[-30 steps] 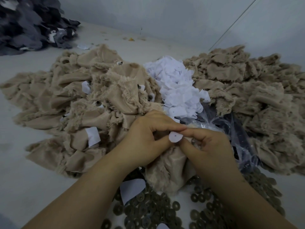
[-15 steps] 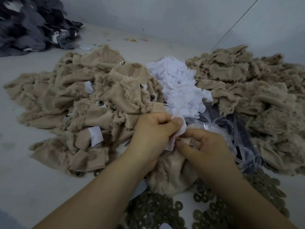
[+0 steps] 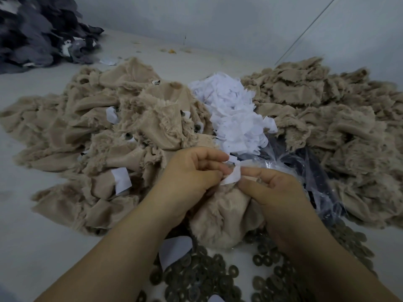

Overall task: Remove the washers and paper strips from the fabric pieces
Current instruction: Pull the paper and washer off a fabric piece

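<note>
A small white paper strip (image 3: 231, 175) sits between two hands, on top of a fuzzy tan fabric piece (image 3: 220, 216) bunched up in the middle. The left hand (image 3: 192, 173) pinches the strip with curled fingers, and the right hand (image 3: 272, 188) grips the fabric and touches the strip too. Dark round metal washers (image 3: 202, 277) lie close in front. A heap of white paper bits (image 3: 231, 112) sits behind, with tan fabric piles (image 3: 91, 131) on both sides

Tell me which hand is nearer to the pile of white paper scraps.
Left. The left hand sits just below the paper pile's near edge, its fingertips almost at the lowest scraps. The right hand lies lower and further right, beside the clear plastic bag.
</note>
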Demonstrator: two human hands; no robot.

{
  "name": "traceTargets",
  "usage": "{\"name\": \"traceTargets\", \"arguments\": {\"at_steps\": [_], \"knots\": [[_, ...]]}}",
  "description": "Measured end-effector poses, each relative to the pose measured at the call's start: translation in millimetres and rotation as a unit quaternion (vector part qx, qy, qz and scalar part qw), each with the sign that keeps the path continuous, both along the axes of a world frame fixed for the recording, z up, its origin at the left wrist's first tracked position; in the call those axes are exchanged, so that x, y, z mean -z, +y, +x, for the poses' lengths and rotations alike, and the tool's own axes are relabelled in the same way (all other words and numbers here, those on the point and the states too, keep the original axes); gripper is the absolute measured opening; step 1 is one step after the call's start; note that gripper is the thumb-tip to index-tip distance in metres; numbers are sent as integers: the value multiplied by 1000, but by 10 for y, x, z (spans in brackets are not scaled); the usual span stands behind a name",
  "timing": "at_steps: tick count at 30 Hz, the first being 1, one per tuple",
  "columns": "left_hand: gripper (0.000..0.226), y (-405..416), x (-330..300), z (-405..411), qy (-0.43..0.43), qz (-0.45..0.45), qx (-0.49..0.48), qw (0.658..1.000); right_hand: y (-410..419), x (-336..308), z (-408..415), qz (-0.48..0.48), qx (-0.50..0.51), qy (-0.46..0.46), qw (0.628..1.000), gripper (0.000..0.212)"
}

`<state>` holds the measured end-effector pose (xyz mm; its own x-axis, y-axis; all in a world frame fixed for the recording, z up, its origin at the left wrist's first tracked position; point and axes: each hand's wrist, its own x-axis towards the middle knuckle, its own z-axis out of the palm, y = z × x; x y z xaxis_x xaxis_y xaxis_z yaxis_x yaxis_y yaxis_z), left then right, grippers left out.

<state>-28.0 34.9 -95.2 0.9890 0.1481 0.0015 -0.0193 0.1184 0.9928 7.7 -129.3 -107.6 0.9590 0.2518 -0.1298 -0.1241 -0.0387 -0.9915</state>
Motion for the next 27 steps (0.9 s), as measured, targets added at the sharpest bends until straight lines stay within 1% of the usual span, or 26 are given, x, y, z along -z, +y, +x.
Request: {"name": "traceTargets", "arguments": {"at_steps": [2,4,6,8,10,13,14,16,18,19,21,22,23,25,26,27], "knots": [[16,34,9,-16,-5,30,-6,1000,0,1,16,17,1,12,1000,12],[5,54,12,-26,-1,67,-8,998,-3,2,21,20,6,0,1000,13],[12,64,36,-28,13,107,-3,994,2,-4,17,23,16,-15,999,21],[20,64,55,-28,27,125,7,992,5,-4,14,26,23,-20,999,29],[21,62,58,-28,33,122,6,992,2,-10,12,21,28,-24,999,30],[14,85,47,-17,32,71,-10,997,-12,-9,21,23,33,-26,999,13],[14,95,40,-13,29,55,-9,998,-14,-12,20,22,32,-26,999,11],[17,100,30,-14,18,27,1,999,-15,-16,12,19,21,-28,999,11],[14,99,20,-30,3,24,16,1000,-15,-28,1,28,2,-31,999,10],[12,93,10,-44,-8,39,27,999,-19,-36,-3,36,-9,-30,999,10],[19,71,-6,-70,-36,84,42,995,-30,-30,3,50,-15,-17,998,14],[22,56,-7,-75,-49,111,33,992,-34,-23,15,53,-11,-10,999,13],[22,43,-3,-77,-62,139,11,988,-35,-22,24,53,-4,-4,999,12],[20,16,6,-80,-91,180,-49,978,-35,-16,26,46,2,-2,999,18],[19,-1,6,-83,-112,189,-73,973,-34,-16,25,36,3,-4,999,16],[18,-20,7,-80,-137,201,-93,965,-32,-16,23,25,2,-5,1000,10]]}}
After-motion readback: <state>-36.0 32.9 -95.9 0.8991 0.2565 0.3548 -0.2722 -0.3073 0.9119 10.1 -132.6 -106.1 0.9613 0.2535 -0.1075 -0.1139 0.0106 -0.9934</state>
